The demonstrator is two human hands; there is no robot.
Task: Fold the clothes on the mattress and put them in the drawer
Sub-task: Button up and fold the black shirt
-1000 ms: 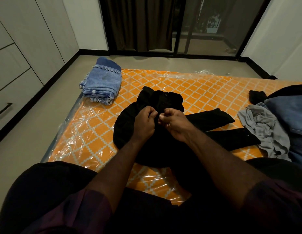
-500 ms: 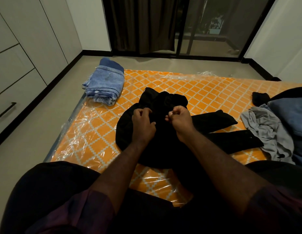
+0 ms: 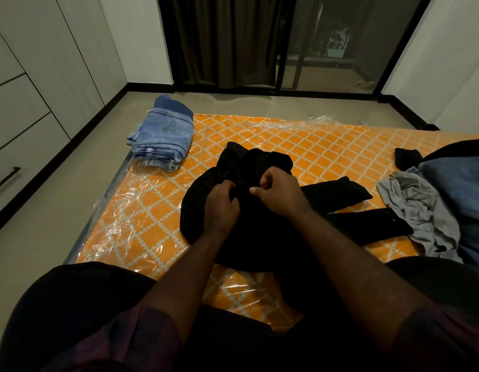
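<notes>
Knuckles close together, the left hand [image 3: 222, 202] and right hand [image 3: 278, 191] each pinch bunched cloth of the black trousers [image 3: 337, 194] lying centre on the mattress [image 3: 286, 135], probably squaring the waist for folding, with folded jeans [image 3: 163, 140] parked at ten o'clock, drawer [image 3: 16, 167] side.

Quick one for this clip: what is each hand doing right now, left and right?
The left hand is closed, gripping the black garment.
The right hand is closed, pinching the same black garment.
</notes>
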